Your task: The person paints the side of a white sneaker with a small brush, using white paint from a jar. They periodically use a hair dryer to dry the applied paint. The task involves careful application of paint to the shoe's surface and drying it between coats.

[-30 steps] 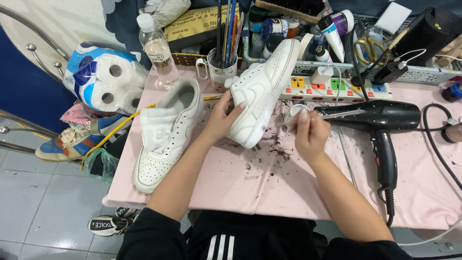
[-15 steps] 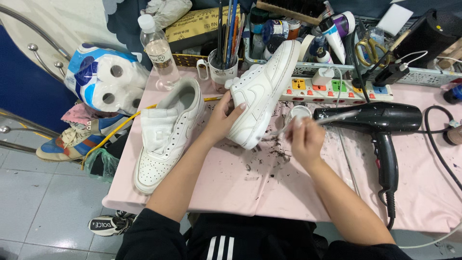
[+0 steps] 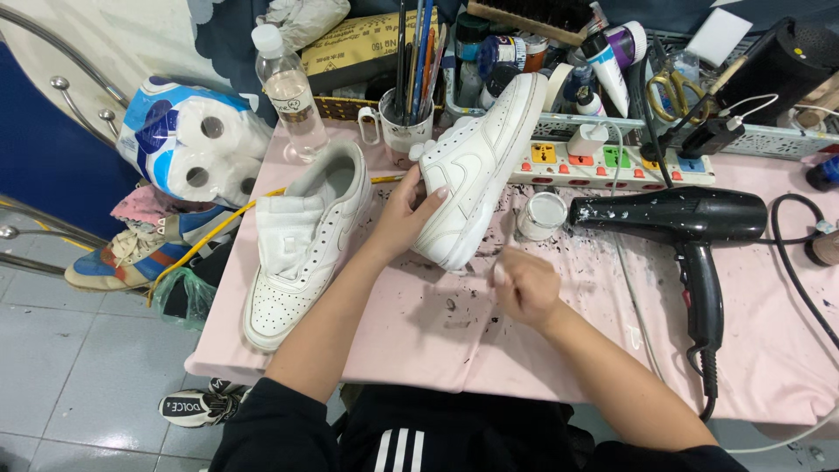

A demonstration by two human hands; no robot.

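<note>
Hands at centre frame: the left hand (image 3: 411, 214) grips a white sneaker (image 3: 476, 166) tilted on its side, while the right hand (image 3: 523, 284), blurred, is curled loosely closed just below it; what it holds cannot be told. 1 second white sneaker (image 3: 301, 245) lies left, a black hair dryer (image 3: 690, 227) right, on the pink table cover (image 3: 419, 332).

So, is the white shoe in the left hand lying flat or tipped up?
Tipped up. The left hand holds the white shoe tilted on the pink table, its toe resting down and its heel raised.
</note>
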